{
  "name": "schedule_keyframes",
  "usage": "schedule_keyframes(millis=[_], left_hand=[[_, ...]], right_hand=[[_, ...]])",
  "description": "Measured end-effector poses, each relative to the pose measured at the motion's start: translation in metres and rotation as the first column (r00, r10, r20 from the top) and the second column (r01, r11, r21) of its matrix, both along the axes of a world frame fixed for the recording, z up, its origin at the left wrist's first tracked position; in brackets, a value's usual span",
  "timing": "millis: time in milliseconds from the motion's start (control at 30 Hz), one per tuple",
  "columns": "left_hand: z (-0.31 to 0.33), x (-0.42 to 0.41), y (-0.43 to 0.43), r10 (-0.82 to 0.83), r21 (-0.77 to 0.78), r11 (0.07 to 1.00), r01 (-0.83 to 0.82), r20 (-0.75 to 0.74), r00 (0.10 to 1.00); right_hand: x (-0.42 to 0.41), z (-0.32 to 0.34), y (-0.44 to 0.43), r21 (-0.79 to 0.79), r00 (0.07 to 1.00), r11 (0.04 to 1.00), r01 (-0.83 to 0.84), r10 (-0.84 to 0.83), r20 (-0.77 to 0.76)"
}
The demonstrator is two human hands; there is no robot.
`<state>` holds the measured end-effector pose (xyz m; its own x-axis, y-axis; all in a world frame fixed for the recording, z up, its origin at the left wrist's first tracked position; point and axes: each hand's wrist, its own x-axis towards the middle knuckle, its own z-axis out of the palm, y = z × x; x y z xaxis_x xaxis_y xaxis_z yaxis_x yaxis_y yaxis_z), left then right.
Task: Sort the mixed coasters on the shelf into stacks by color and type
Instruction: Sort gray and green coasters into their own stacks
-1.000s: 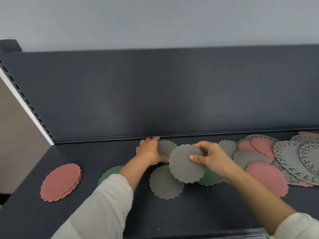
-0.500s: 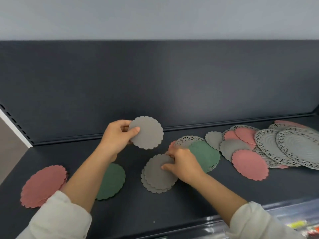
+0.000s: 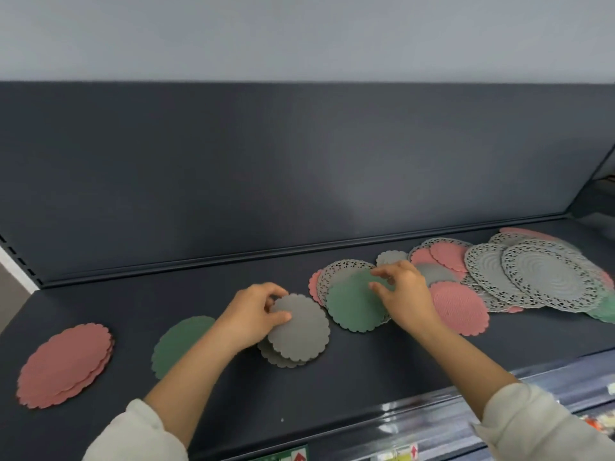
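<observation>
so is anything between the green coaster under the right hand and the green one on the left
Yes: the grey stack with the left hand on it lies between the green coaster by the right hand and the green one.

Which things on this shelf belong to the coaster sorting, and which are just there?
Job: pink stack, green coaster, grey stack under left hand, green coaster at right hand, mixed pile.
Just there: price labels below the shelf.
</observation>
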<state>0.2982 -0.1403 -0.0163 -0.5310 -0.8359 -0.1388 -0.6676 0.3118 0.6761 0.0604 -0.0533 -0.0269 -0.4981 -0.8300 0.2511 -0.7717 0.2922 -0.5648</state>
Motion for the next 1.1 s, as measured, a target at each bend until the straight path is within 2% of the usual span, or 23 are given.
schedule_keyframes(millis=[67, 133, 233, 300, 400, 567, 667, 800, 933, 1033, 1100], left_hand=[[-0.008, -0.001, 0.001, -0.006, -0.118, 0.993, 0.025, 0.157, 0.988], [-0.01, -0.001, 0.001, 0.024, -0.188, 0.982, 0.022, 0.239, 0.971], [-0.005, -0.004, 0.001, 0.055, -0.227, 0.974, -0.008, 0.198, 0.979], [-0.001, -0.009, 0.002, 0.042, -0.238, 0.971, -0.006, 0.146, 0.988], [0.004, -0.019, 0.005, 0.006, -0.252, 0.967, 0.024, 0.116, 0.993], [0.009, -0.04, 0.012, -0.084, -0.242, 0.965, 0.106, 0.099, 0.992], [0.01, -0.05, 0.014, -0.12, -0.228, 0.965, 0.131, 0.062, 0.991], [0.009, -0.061, 0.014, -0.145, -0.218, 0.966, 0.138, -0.02, 0.989], [0.014, -0.072, 0.016, -0.132, -0.123, 0.986, 0.112, -0.169, 0.977], [0.02, -0.076, 0.016, -0.091, -0.113, 0.992, 0.059, -0.308, 0.947], [0.026, -0.076, 0.015, -0.061, -0.099, 0.995, 0.023, -0.405, 0.912]], right_hand=[[0.001, -0.001, 0.002, 0.005, 1.0, 1.0, -0.007, 0.007, 0.006], [0.003, -0.001, 0.003, 0.026, 1.0, 0.999, -0.018, 0.018, 0.014], [0.005, 0.001, 0.005, 0.107, 0.999, 0.993, -0.043, 0.04, 0.027], [0.005, 0.004, 0.005, 0.238, 0.997, 0.969, -0.068, 0.061, 0.036], [0.009, 0.004, 0.002, 0.419, 0.997, 0.906, -0.058, 0.077, -0.029], [0.009, 0.007, -0.005, 0.438, 0.998, 0.899, -0.003, 0.033, -0.061], [0.008, 0.007, -0.005, 0.321, 0.999, 0.947, -0.024, 0.038, -0.038], [0.001, 0.013, 0.003, 0.112, 0.98, 0.991, -0.069, 0.047, 0.192], [-0.002, 0.036, 0.011, -0.105, 0.853, 0.988, -0.116, 0.154, 0.499], [-0.002, 0.054, 0.014, -0.218, 0.775, 0.97, -0.11, 0.221, 0.593], [-0.004, 0.062, 0.011, -0.242, 0.767, 0.964, -0.109, 0.236, 0.597]])
